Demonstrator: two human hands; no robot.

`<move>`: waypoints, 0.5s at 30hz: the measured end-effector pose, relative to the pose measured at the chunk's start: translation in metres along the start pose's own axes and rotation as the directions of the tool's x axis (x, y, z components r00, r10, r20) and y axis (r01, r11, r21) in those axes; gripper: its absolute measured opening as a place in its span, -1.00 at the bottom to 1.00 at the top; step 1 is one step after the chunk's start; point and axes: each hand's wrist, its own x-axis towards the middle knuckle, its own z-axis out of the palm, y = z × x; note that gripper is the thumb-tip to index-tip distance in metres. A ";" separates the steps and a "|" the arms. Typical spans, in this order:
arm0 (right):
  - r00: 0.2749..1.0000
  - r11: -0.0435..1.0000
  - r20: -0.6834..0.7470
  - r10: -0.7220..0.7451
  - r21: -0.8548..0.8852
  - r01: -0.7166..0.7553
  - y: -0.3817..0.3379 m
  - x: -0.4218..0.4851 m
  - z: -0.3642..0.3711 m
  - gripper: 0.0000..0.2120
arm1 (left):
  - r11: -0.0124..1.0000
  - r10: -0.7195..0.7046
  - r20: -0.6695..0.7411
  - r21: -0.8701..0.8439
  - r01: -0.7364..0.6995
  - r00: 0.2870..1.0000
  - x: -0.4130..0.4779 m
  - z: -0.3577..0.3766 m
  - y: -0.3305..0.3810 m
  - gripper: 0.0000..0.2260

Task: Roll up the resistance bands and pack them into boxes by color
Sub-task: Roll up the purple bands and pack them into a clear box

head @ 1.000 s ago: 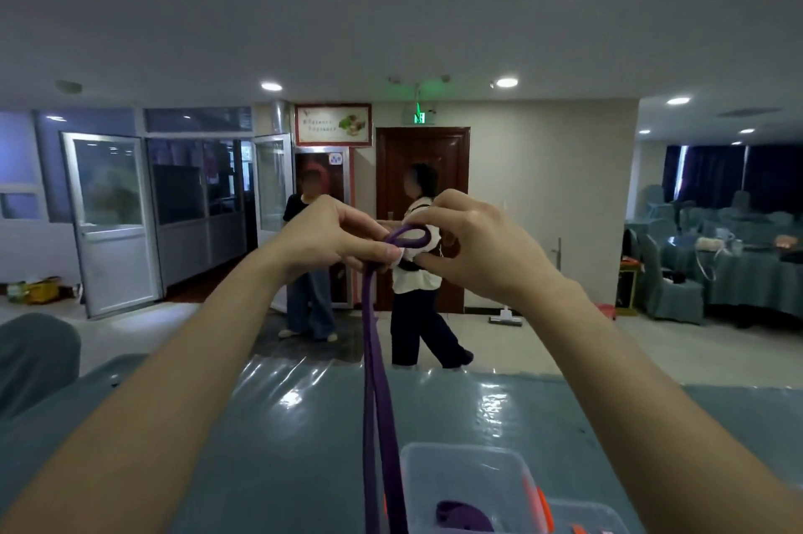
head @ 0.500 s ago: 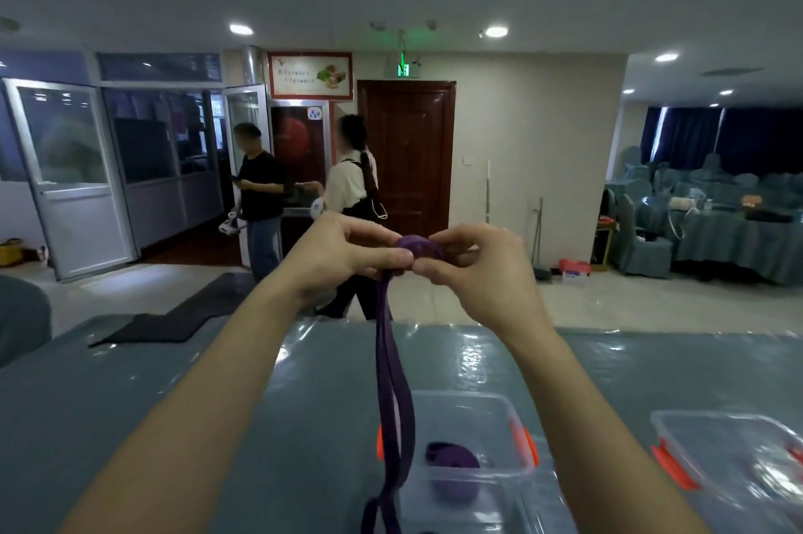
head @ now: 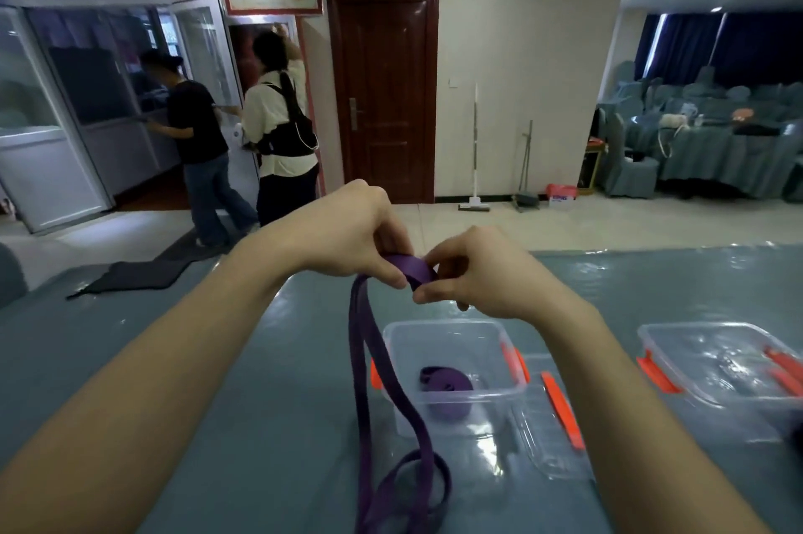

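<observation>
A long purple resistance band [head: 369, 394] hangs from both my hands above the table, its lower end looping on the table top. My left hand [head: 347, 238] grips the small rolled start of the band [head: 410, 270] from the left. My right hand [head: 473, 273] pinches the same roll from the right. Below the hands stands a clear plastic box [head: 452, 331] with orange clips. A rolled purple band [head: 445, 381] lies inside it.
A clear lid [head: 543, 442] with an orange clip lies right of the box. Another clear box [head: 717, 364] with orange clips stands at the right. The table [head: 217, 359] wears a blue-grey cloth under plastic film. Two people stand by a doorway at the far left.
The camera has tilted down, bringing the boxes and table into view. My hands have come lower, and the open loop at the band's top is now a tighter roll.
</observation>
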 end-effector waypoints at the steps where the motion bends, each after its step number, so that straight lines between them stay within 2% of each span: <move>1: 1.000 1.000 -0.012 -0.007 0.027 0.008 0.003 0.000 0.003 -0.65 | 1.000 0.006 0.000 0.000 -0.006 1.000 0.001 0.001 -0.001 -0.77; 3: 0.999 0.997 -0.036 -0.018 0.075 0.021 0.010 0.000 0.008 -0.63 | 0.999 0.011 0.010 -0.039 -0.010 1.000 0.002 0.004 -0.004 -0.77; 6: 0.996 0.990 -0.085 -0.032 0.131 0.043 0.020 -0.002 0.018 -0.75 | 0.995 0.030 0.006 -0.098 -0.029 1.000 0.000 0.013 -0.009 -0.77; 9: 0.991 0.931 -0.117 -0.058 0.351 0.096 0.030 -0.010 0.028 -0.84 | 0.967 0.009 -0.038 -0.255 -0.018 0.999 -0.006 0.027 -0.019 -0.75; 12: 0.981 0.837 -0.182 -0.066 0.525 0.154 0.038 -0.017 0.039 -0.86 | 0.860 -0.071 -0.107 -0.511 0.006 0.992 -0.016 0.054 -0.028 -0.66; 15: 0.971 0.774 -0.236 -0.029 0.610 0.171 0.043 -0.023 0.054 -0.86 | 0.726 -0.144 -0.176 -0.688 -0.017 0.974 -0.026 0.093 -0.030 -0.64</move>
